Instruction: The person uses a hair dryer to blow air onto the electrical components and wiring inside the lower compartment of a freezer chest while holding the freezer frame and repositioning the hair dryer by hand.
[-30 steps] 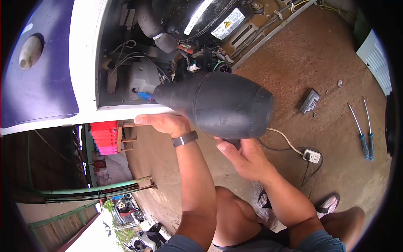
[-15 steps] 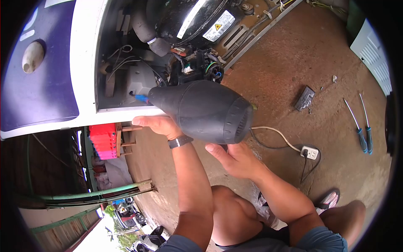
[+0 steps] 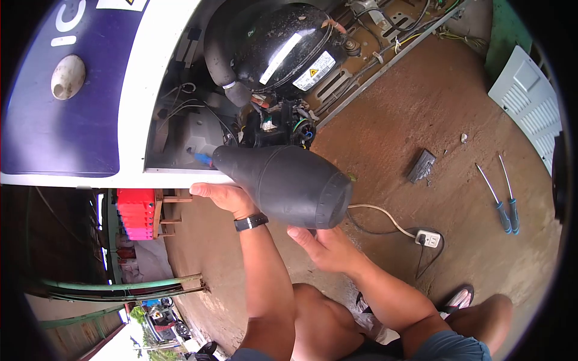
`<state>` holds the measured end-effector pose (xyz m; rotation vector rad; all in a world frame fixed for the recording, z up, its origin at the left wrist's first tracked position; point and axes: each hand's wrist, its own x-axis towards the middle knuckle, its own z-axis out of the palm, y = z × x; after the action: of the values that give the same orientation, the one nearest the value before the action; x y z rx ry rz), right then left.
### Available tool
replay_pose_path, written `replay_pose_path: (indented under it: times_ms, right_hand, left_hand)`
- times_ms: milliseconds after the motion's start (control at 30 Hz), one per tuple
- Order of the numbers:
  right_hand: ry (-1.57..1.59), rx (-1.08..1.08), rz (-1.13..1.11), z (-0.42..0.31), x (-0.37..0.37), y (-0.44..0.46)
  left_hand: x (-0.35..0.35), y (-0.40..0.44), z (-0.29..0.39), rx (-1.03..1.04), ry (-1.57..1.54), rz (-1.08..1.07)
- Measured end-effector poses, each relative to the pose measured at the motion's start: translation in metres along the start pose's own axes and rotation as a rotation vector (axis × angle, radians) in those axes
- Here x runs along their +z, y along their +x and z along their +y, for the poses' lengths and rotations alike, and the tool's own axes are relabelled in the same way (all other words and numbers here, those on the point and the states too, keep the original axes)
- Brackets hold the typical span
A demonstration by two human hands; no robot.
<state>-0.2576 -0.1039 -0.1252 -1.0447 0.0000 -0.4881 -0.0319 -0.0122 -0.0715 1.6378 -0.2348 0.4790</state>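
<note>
A black hair dryer (image 3: 289, 183) points left into the open compartment of a white and purple appliance (image 3: 72, 120). My right hand (image 3: 328, 246) is wrapped round its handle, which is mostly hidden beneath the body. My left hand (image 3: 226, 198), with a band at the wrist, lies at the compartment's lower white edge; its thumb shows, while the other fingers are hidden behind the edge and the dryer. Near the nozzle is a blue connector (image 3: 203, 159) on wires. Above the dryer sit dark electrical parts (image 3: 280, 123) and a black compressor (image 3: 283, 51).
Two screwdrivers (image 3: 504, 207), a small dark box (image 3: 421, 166) and a power socket (image 3: 428, 239) with cords lie on the floor. A white vented panel (image 3: 525, 96) leans at the right. Red and pink crates (image 3: 136, 210) stand at the left, on wood.
The dryer and both hands appear lower in view, and the dryer's rear end sits further left. The view has shifted, showing more of the compressor. My right hand still holds the dryer.
</note>
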Motion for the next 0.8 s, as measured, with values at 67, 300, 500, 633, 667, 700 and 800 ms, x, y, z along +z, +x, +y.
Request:
replay_pose_path:
  times_ms: [67, 300, 500, 633, 667, 700, 800]
  right_hand:
    - [0.011, 0.017, 0.002, -0.004, 0.0, 0.001]
    - [0.03, 0.048, -0.01, -0.01, -0.001, 0.0]
    - [0.021, -0.001, 0.024, -0.006, 0.004, 0.002]
    - [-0.001, -0.041, 0.045, 0.003, 0.007, 0.001]
    - [0.004, -0.059, 0.053, 0.004, 0.008, 0.002]
    - [0.008, -0.075, 0.064, 0.005, 0.008, 0.002]
    - [-0.036, -0.007, -0.061, 0.002, 0.002, 0.001]
  left_hand:
    - [-0.006, 0.008, -0.014, 0.04, -0.109, 0.012]
    - [0.006, -0.006, 0.007, 0.024, -0.041, 0.091]
    - [-0.001, 0.0, 0.004, 0.012, -0.028, 0.159]
    - [-0.006, 0.0, 0.003, 0.033, 0.079, 0.032]
    - [-0.006, -0.001, 0.003, 0.034, 0.061, 0.007]
    - [-0.009, 0.003, -0.003, 0.032, 0.063, 0.009]
    - [-0.017, 0.013, -0.014, -0.004, -0.122, 0.009]
